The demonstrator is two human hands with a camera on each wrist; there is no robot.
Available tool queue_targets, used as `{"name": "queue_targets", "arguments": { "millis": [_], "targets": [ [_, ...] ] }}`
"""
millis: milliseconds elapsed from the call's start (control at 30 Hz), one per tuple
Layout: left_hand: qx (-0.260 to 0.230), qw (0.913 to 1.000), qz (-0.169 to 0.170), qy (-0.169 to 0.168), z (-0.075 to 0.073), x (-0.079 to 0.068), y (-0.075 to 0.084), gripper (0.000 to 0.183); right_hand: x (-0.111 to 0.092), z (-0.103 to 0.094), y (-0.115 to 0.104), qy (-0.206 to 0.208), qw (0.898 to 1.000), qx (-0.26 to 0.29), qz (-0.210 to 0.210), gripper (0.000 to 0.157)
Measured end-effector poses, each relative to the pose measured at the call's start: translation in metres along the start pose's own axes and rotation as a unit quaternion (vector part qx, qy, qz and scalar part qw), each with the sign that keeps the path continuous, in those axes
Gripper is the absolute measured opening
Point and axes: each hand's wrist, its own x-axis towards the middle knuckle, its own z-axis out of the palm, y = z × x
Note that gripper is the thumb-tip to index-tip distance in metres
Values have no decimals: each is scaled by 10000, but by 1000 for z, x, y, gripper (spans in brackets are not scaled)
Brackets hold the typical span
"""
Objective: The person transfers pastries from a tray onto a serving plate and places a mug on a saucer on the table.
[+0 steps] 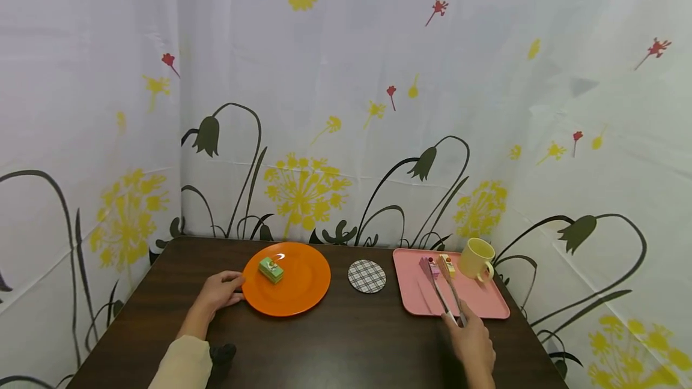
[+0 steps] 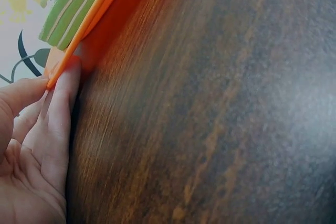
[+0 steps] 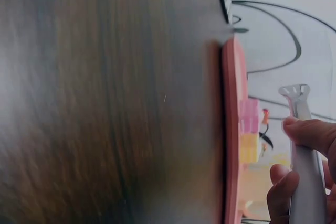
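Note:
At the left, my left hand (image 1: pixel 218 292) pinches the rim of an orange plate (image 1: pixel 300 290), thumb on top and fingers under the edge in the left wrist view. On the plate sits a small green layered cake piece (image 1: pixel 271 270). My right hand (image 1: pixel 473 341) grips metal tongs (image 1: pixel 442 300), their arms spread over a pink tray (image 1: pixel 486 302). The tong tips overlap a pink cake piece (image 1: pixel 434 268) and a yellow cake piece (image 1: pixel 450 266) side by side on that tray. In the right wrist view, thumb and fingers wrap the tongs' handle (image 3: pixel 307 187).
A yellow mug (image 1: pixel 476 257) stands at the tray's back right. Between plate and tray lies a round checked coaster (image 1: pixel 367 276). Flower-patterned curtains (image 1: pixel 324 107) enclose the dark wooden table (image 1: pixel 324 353) at the back and sides.

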Motion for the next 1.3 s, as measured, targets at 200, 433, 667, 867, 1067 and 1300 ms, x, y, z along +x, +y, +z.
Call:
{"name": "queue_targets", "arguments": {
  "millis": [200,433,667,867,1067,1300],
  "targets": [
    [21,9999,-89,-50,2,-4,3,54,9,-3,11,-24,9999,-53,116,76],
    [94,9998,-151,-22,3,-3,3,53,17,1,18,-149,9996,-183,184,73],
    [82,9998,-154,-38,0,1,0,55,22,8,20,-313,9986,-379,185,77],
    [95,9997,-203,-11,0,2,-1,55,25,13,19,-320,9983,-387,281,69],
    [116,9999,-38,-29,2,-3,4,53,27,11,20,-233,9978,-530,337,66],
    [146,9999,-87,1,2,-3,1,53,28,10,17,-296,9976,-503,369,67]
  ]
}}
